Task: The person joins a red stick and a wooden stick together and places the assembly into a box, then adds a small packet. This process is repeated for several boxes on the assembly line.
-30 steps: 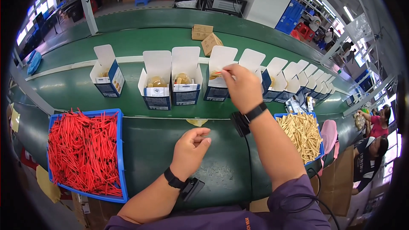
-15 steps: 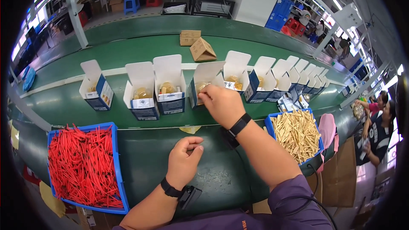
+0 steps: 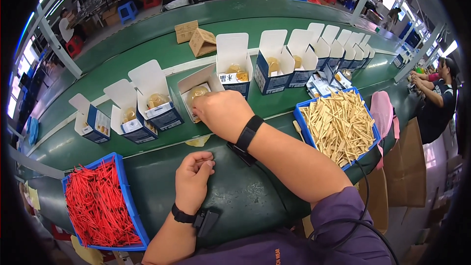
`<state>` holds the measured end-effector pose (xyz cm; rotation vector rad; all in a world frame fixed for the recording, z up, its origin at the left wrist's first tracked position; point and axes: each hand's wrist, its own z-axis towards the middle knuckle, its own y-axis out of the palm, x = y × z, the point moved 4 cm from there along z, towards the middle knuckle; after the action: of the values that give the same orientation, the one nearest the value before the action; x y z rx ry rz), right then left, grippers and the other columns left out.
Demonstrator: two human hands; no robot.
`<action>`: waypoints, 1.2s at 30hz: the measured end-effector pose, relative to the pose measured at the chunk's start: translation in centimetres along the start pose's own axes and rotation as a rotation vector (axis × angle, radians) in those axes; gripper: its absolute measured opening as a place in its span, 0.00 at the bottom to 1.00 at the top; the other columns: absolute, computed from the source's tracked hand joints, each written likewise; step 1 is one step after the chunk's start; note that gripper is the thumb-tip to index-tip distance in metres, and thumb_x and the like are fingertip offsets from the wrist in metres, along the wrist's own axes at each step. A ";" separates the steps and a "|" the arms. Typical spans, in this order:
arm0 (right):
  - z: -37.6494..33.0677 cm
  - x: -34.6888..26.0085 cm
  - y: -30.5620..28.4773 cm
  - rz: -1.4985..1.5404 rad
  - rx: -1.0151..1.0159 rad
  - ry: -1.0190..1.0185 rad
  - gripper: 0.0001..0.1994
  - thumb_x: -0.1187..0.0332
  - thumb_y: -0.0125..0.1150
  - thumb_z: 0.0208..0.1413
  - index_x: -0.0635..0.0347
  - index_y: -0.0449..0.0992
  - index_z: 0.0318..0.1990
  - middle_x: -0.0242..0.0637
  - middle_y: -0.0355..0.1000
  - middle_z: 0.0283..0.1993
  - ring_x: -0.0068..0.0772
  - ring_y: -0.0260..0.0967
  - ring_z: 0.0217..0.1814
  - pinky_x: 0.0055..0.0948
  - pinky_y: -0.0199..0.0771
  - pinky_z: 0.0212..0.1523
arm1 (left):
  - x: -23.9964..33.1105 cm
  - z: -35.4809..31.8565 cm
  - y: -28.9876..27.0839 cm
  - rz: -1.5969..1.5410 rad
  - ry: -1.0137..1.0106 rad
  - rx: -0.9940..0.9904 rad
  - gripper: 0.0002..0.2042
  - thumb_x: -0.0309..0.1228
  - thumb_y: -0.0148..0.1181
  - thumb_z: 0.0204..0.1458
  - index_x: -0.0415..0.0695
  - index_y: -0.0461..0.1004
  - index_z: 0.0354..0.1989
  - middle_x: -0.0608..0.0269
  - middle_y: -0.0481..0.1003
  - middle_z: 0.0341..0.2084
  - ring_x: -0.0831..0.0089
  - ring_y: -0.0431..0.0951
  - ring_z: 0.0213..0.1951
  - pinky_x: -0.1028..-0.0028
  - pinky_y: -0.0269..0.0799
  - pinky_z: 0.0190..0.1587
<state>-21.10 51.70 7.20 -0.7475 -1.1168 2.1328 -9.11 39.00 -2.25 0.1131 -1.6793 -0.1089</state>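
My right hand [image 3: 224, 114] reaches over the line to an open blue-and-white carton [image 3: 184, 88] that is tipped toward me. Its fingers are pinched together at the carton's front edge, beside a round clear container with tan contents [image 3: 198, 92]; what they grip is hidden. Lower down, my left hand [image 3: 192, 179] hovers over the dark green work surface [image 3: 240, 186], fingers curled toward the thumb and nothing visible in them. Other open cartons [image 3: 164, 115] stand on both sides, lids up, with similar round containers inside.
At lower left is a blue tray [image 3: 128, 194] heaped with red sticks. A blue tray [image 3: 305, 130] of small wooden pieces stands at right, near a pink cap [image 3: 381, 110]. Folded brown cardboard [image 3: 202, 43] lies behind the cartons. Co-workers [image 3: 434, 100] are at far right.
The view has swung, so the cartons appear shifted left. My right hand stays at its carton, which now leans more toward me. My left hand keeps its curled pose.
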 end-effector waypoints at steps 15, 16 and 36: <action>2.3 -0.4 1.0 -0.020 -0.043 -0.163 0.04 0.69 0.59 0.53 0.55 0.80 0.30 0.42 0.80 0.32 0.46 0.81 0.36 0.40 0.81 0.37 | -0.7 0.0 0.9 0.001 -0.007 -0.012 0.09 0.21 0.58 0.61 0.36 0.75 0.49 0.59 0.79 0.43 0.74 0.79 0.43 0.75 0.76 0.45; 2.4 -0.5 1.2 -0.039 -0.087 -0.182 0.04 0.69 0.59 0.53 0.54 0.80 0.30 0.42 0.80 0.32 0.46 0.81 0.36 0.41 0.81 0.38 | -0.8 0.0 0.9 0.021 -0.009 -0.020 0.09 0.20 0.58 0.61 0.36 0.75 0.49 0.59 0.79 0.43 0.74 0.79 0.43 0.75 0.76 0.45; 3.2 0.7 -4.9 0.144 -0.083 -0.030 0.12 0.62 0.57 0.59 0.58 0.83 0.33 0.49 0.79 0.34 0.55 0.78 0.41 0.49 0.78 0.44 | -1.0 0.7 2.7 -0.031 0.001 -0.023 0.08 0.20 0.58 0.60 0.35 0.76 0.47 0.62 0.78 0.38 0.78 0.79 0.38 0.79 0.76 0.41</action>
<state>-22.56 52.79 12.75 -0.8599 -1.2062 2.2347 -9.76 41.83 -2.89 0.1219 -1.6752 -0.1521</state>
